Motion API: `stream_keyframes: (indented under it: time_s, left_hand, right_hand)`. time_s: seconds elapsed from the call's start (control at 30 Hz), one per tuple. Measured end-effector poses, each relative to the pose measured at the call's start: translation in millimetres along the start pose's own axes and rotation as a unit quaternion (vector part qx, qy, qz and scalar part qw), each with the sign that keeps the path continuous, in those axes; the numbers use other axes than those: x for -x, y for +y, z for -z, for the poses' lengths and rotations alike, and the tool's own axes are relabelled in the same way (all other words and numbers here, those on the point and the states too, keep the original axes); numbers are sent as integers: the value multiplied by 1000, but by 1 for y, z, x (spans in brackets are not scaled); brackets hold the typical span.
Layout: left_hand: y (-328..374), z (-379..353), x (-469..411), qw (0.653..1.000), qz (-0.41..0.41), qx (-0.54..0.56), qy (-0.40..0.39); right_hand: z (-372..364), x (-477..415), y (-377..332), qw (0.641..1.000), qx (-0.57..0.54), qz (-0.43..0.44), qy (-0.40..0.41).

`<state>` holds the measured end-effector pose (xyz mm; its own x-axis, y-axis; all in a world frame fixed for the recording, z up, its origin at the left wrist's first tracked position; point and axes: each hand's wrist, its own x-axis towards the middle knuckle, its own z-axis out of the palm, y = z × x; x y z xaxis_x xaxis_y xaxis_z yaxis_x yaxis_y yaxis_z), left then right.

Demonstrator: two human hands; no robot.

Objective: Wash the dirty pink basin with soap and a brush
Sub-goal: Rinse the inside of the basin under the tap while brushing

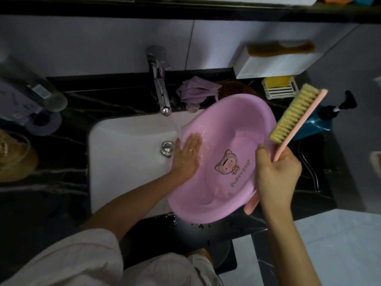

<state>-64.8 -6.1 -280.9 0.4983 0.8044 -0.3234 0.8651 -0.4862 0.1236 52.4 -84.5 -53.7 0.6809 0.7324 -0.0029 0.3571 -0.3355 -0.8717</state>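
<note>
The basin (226,124) is tilted over the sink (123,145), between the two hands, its hollow facing up. The left hand (187,157) lies flat on its inner left wall, fingers straight, where water (177,126) from the tap (160,89) lands. The right hand (276,172) grips the brush (294,116) by its handle at the basin's right rim, thumb on the rim, bristles turned toward the basin.

Basin (222,145) in sink (123,141), seemingly under tap (160,89)

Purple cloth (195,90), brown comb (280,49), white box (274,66)
</note>
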Motion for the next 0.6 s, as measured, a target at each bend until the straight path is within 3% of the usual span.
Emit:
stream_keyframes:
  time_s: [0.17,0.23,0.37,0.47,0.6]
  left_hand:
    - [6,-8,52,972,-125,67,-188]
    - [-9,-6,52,974,-132,43,-178]
    - [-27,-8,23,999,-32,28,-30]
    - [-30,8,12,992,75,98,-17]
    - [-67,35,28,918,185,350,-20]
  right_hand:
    - [0,-1,4,1000,-7,5,6]
    - [0,2,8,1000,-8,-6,2]
    - [-2,10,16,999,-18,-34,-5]
    - [3,8,19,999,-20,-46,-14]
    - [15,-13,19,987,-46,-141,-60]
